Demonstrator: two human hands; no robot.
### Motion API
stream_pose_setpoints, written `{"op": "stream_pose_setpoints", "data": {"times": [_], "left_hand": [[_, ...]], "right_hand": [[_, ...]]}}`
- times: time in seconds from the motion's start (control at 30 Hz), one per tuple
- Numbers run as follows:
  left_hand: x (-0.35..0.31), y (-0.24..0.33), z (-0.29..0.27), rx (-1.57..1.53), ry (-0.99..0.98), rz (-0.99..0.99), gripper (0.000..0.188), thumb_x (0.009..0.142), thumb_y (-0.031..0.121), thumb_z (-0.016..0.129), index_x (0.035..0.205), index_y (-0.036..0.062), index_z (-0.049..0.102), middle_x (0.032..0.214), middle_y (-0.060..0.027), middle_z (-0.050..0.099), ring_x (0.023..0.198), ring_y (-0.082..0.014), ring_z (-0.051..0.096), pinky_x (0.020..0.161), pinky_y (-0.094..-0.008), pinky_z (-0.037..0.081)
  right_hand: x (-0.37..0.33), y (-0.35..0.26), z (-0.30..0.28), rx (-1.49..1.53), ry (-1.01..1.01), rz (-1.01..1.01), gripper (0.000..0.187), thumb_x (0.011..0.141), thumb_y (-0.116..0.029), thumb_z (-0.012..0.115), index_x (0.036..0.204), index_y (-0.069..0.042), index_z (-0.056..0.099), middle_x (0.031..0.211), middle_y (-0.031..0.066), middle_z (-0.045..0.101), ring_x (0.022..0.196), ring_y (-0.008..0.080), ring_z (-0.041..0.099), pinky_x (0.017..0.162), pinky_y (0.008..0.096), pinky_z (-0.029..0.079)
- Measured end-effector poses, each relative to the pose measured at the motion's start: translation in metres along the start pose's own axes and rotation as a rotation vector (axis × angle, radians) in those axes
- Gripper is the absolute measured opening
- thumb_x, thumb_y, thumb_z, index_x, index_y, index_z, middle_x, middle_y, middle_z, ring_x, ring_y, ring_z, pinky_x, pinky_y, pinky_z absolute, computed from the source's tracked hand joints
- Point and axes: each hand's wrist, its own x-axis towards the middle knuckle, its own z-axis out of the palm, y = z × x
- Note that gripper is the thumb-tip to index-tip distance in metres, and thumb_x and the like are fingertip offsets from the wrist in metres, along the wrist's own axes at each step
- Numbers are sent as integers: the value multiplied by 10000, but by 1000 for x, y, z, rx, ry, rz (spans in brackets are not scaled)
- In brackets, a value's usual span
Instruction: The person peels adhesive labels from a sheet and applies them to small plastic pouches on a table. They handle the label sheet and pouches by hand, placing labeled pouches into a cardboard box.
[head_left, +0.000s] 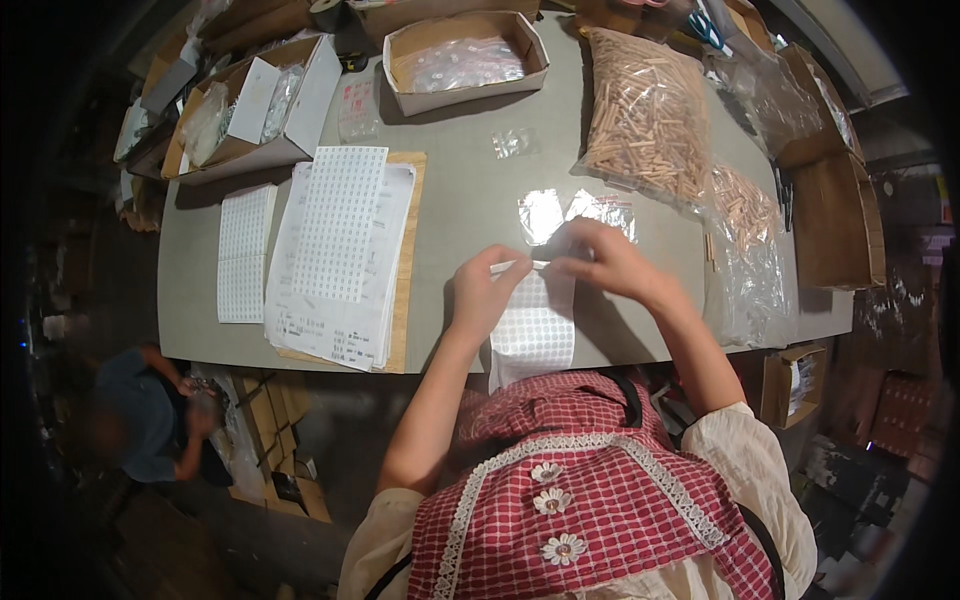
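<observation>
- Dotted sheet [533, 325]: fingers of your left hand [484, 296] pinched its top edge.
- Right hand [608, 258]: blurred, could not tell fingers' grip.
- Light, level tension probably helped.

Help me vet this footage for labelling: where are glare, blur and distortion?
Head view: glare whitens a shiny plastic packet near the right hand, which looks slightly blurred; the table's edges bow; the picture's corners fall to black.
</observation>
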Motion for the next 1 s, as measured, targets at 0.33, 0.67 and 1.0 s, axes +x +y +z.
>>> {"op": "stream_pose_setpoints", "data": {"times": [0.33,0.67,1.0], "left_hand": [[2,1,-1,-38,3,-2,215,929,227,755,939,13,743,840,4,717,810,-62,617,755,-243,491],[2,1,2,13,41,-4,256,922,268,765,951,15,749,862,-16,739,832,-83,642,779,-256,501],[0,-3,4,-37,67,-5,223,929,231,764,949,11,740,871,-6,727,843,-69,626,782,-240,489]], "right_hand": [[-3,-1,19,-217,239,-357,150,823,-87,723,963,-43,691,901,128,635,870,328,621,783,425,506],[44,43,24,-297,309,84,168,842,-161,694,902,-5,701,930,166,666,890,369,663,785,450,536],[4,21,-6,262,2,153,254,868,-197,764,1024,-11,691,874,119,684,788,221,653,726,363,524]]}}
